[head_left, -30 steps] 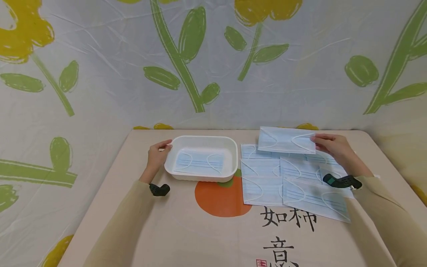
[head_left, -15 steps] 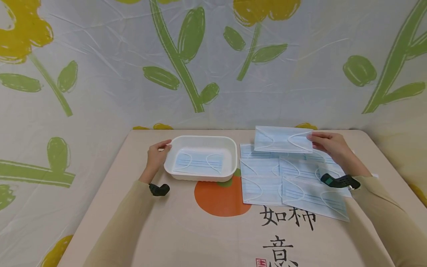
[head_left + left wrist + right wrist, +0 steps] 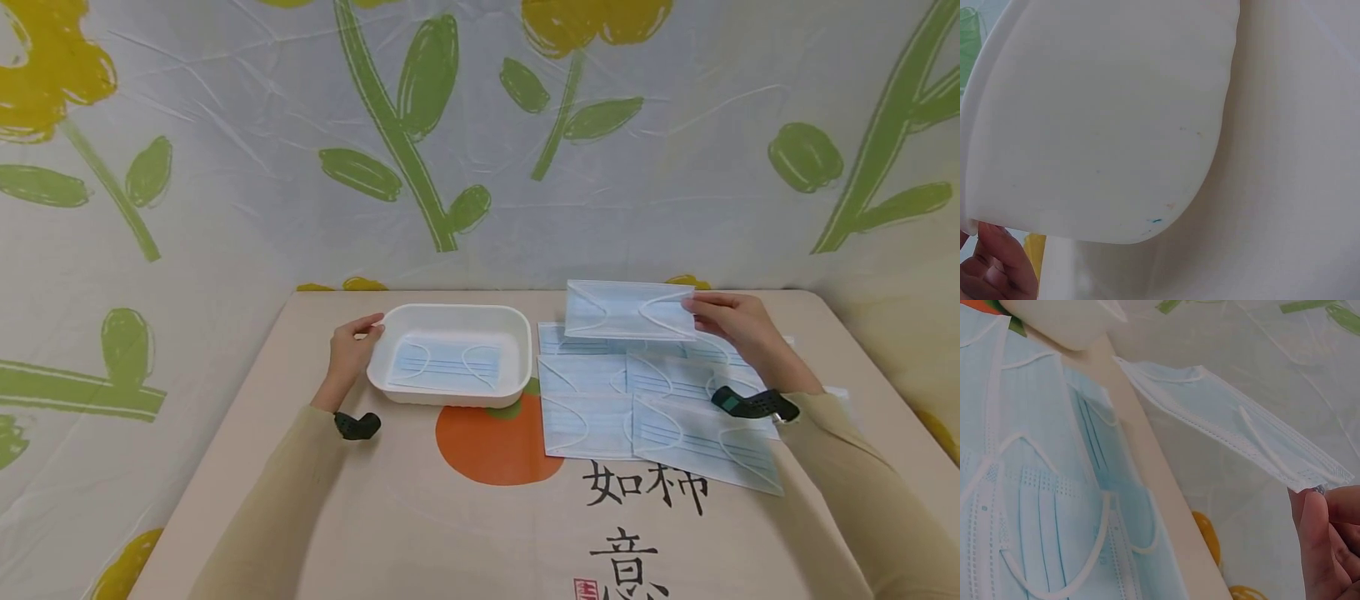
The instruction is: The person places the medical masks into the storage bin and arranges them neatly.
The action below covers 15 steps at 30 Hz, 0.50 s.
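My right hand (image 3: 738,327) pinches a light blue face mask (image 3: 628,311) by its right end, holding it up over the far part of the spread masks. In the right wrist view the thumb and fingers nip one end of this mask (image 3: 1229,425), and its ear loops show. My left hand (image 3: 349,354) grips the left rim of a white plastic tub (image 3: 452,397), thumb and fingers on its edge. One blue face mask (image 3: 446,364) lies flat inside the tub. The left wrist view shows the tub's outer wall (image 3: 1104,137) with fingers (image 3: 1010,256) at the rim.
Several blue face masks (image 3: 585,425) lie overlapping in rows to the right of the tub. The table (image 3: 420,533) bears an orange fruit print (image 3: 487,450) and black characters. Flower-printed cloth (image 3: 247,167) hangs behind the table.
My right hand has drifted slightly left and up with the pinched mask. The left hand keeps its grip on the tub, which stays in place.
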Tool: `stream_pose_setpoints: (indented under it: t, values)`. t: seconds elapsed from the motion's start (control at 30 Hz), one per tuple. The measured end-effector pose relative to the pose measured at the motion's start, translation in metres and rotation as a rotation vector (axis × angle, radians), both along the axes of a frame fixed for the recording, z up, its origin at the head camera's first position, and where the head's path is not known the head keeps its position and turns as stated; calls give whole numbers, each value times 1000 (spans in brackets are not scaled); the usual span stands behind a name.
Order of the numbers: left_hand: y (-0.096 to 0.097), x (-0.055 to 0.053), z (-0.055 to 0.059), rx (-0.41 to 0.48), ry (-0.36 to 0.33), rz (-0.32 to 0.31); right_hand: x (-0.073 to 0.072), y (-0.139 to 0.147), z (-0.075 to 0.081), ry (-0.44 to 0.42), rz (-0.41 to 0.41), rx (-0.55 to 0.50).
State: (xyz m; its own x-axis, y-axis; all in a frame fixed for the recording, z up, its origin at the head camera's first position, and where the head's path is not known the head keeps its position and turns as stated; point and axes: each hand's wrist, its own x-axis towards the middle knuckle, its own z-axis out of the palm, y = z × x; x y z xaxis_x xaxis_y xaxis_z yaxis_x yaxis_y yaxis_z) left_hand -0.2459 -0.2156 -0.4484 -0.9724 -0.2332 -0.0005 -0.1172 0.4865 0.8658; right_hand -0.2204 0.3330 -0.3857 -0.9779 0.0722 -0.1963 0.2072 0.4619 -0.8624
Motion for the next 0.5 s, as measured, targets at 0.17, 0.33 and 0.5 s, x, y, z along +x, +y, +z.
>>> stream_pose_setpoints:
  t: [0.17,0.33,0.5]
  values:
    - [0,1,0,-9,13,-8,-3,-9,1,-5,-11,-32]
    - [0,1,0,1,6,-6,-6,-17,4,-18,-15,-44]
    - [0,0,1,3,2,-7,-6,-21,7,-16,2,-63]
